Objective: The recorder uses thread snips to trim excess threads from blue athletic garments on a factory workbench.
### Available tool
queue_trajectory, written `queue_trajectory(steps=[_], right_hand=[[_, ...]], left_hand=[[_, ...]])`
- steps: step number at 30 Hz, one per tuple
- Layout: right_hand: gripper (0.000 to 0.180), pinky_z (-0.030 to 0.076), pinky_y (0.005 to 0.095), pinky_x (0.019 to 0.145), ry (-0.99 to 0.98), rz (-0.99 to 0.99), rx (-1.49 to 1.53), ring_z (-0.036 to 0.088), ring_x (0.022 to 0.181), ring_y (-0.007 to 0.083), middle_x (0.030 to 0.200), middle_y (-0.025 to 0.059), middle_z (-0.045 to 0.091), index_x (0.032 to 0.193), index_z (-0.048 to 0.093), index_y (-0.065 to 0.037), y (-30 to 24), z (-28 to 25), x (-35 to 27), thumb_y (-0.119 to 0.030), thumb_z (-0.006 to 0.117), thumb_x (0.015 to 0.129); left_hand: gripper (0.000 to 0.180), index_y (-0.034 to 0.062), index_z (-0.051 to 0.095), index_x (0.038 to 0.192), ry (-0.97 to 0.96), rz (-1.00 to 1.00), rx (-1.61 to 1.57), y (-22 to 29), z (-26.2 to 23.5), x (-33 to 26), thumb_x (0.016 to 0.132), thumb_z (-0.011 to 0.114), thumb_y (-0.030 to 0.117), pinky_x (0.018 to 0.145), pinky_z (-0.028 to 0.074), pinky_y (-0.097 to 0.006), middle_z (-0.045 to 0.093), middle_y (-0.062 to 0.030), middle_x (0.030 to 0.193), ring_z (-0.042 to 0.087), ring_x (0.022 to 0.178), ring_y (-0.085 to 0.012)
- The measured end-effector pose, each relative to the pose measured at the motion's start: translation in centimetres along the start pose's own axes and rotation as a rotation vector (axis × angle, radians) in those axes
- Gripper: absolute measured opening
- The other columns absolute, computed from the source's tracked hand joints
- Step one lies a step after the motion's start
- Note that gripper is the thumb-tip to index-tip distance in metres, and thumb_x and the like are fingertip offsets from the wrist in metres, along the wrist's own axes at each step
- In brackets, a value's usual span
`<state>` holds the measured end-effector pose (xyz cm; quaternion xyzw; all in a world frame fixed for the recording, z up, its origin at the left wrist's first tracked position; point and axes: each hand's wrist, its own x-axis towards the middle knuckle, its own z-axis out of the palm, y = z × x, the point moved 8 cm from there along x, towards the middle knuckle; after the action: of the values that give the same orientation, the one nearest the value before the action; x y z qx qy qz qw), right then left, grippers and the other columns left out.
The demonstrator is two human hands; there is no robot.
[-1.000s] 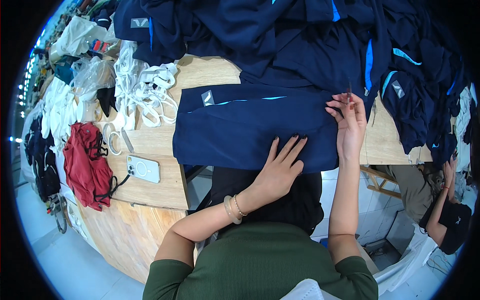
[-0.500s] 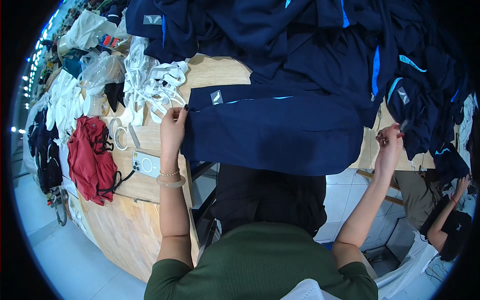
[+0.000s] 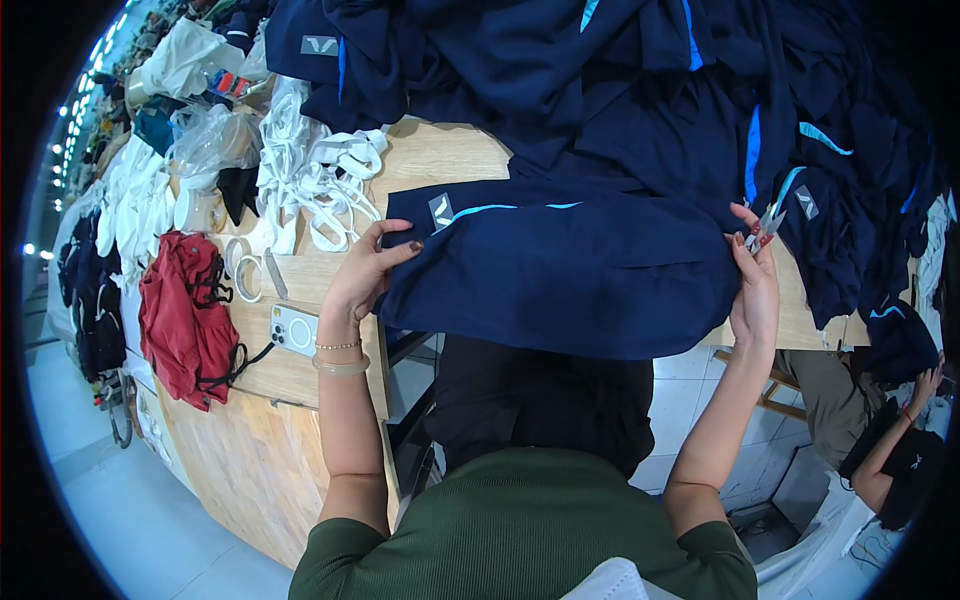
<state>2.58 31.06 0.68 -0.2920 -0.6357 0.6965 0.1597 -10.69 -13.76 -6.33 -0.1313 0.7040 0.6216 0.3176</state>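
A navy garment (image 3: pixel 560 280) lies folded lengthwise across the near edge of the table, with a light-blue strip and a small grey patch at its upper left. My left hand (image 3: pixel 358 275) is at its left end, thumb and forefinger closed on the cloth; the other fingers are partly hidden. At the right end my right hand (image 3: pixel 757 295) grips small thread snips (image 3: pixel 768 228), blades pointing up and away. Its thumb and fingers also touch the garment's right edge.
A heap of navy garments (image 3: pixel 600 90) covers the far side. On the left lie white straps (image 3: pixel 345 160), a red cloth bag (image 3: pixel 185 320), tape rolls (image 3: pixel 248 278) and a phone (image 3: pixel 295 328). At the far right a co-worker's arm (image 3: pixel 895 440) reaches toward navy cloth.
My right hand has come left with the snips onto the garment's right edge. My left hand has shifted slightly right over the cloth, and more of the light-blue strip shows.
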Motion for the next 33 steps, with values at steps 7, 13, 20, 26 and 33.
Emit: queue_trajectory(steps=[7, 13, 20, 26, 33], right_hand=[[0.031, 0.039, 0.0245, 0.101, 0.056, -0.32, 0.147, 0.056, 0.102, 0.0083, 0.112, 0.004, 0.061, 0.125, 0.056, -0.006, -5.8, -1.7, 1.3, -0.001, 0.054, 0.094], [0.023, 0.04, 0.0253, 0.095, 0.348, -0.704, -0.211, 0.054, 0.1, 0.0103, 0.108, 0.0037, 0.059, 0.116, 0.055, -0.002, -6.5, -8.4, 4.4, 0.005, 0.049, 0.095], [0.022, 0.039, 0.0245, 0.091, 0.411, -0.523, -0.338, 0.052, 0.096, 0.0119, 0.107, 0.0041, 0.057, 0.112, 0.055, 0.0, 0.0, -8.9, 5.7, 0.006, 0.048, 0.092], [0.023, 0.041, 0.0254, 0.09, 0.438, -0.594, -0.447, 0.053, 0.095, 0.0132, 0.106, 0.0047, 0.057, 0.114, 0.056, -0.001, -0.6, -10.5, 6.0, 0.004, 0.048, 0.092], [0.02, 0.043, 0.0315, 0.094, 0.707, -0.693, -0.519, 0.057, 0.101, 0.0202, 0.11, 0.0104, 0.059, 0.113, 0.055, 0.002, -5.3, -9.0, 1.4, 0.001, 0.045, 0.097]], left_hand=[[0.089, 0.001, 0.022, 0.152, -0.145, 0.597, -0.308, 9.1, 0.5, -4.8, 0.072, 0.059, -0.011, 0.077, 0.046, -0.019, 0.053, -0.0206, 0.134, 0.059, 0.086, -0.0067], [0.093, 0.0022, 0.016, 0.153, -0.311, 0.693, -0.282, 9.9, 1.3, -3.3, 0.072, 0.06, -0.011, 0.091, 0.047, -0.024, 0.042, -0.0131, 0.147, 0.059, 0.107, -0.0106], [0.104, 0.005, 0.015, 0.154, -0.394, 0.549, -0.36, 7.6, 5.0, -0.5, 0.068, 0.07, -0.009, 0.108, 0.033, -0.025, 0.024, -0.0096, 0.156, 0.043, 0.131, -0.0149], [0.111, -0.0017, 0.012, 0.153, -0.474, 0.651, -0.279, 9.8, 6.8, -2.2, 0.059, 0.071, 0.002, 0.116, 0.013, -0.025, 0.005, -0.01, 0.163, 0.004, 0.149, -0.0164], [0.112, -0.0009, 0.012, 0.153, -0.502, 0.676, -0.298, 9.7, 6.8, -2.6, 0.056, 0.069, 0.003, 0.117, 0.005, -0.025, 0.006, -0.0109, 0.162, 0.0, 0.15, -0.019]])
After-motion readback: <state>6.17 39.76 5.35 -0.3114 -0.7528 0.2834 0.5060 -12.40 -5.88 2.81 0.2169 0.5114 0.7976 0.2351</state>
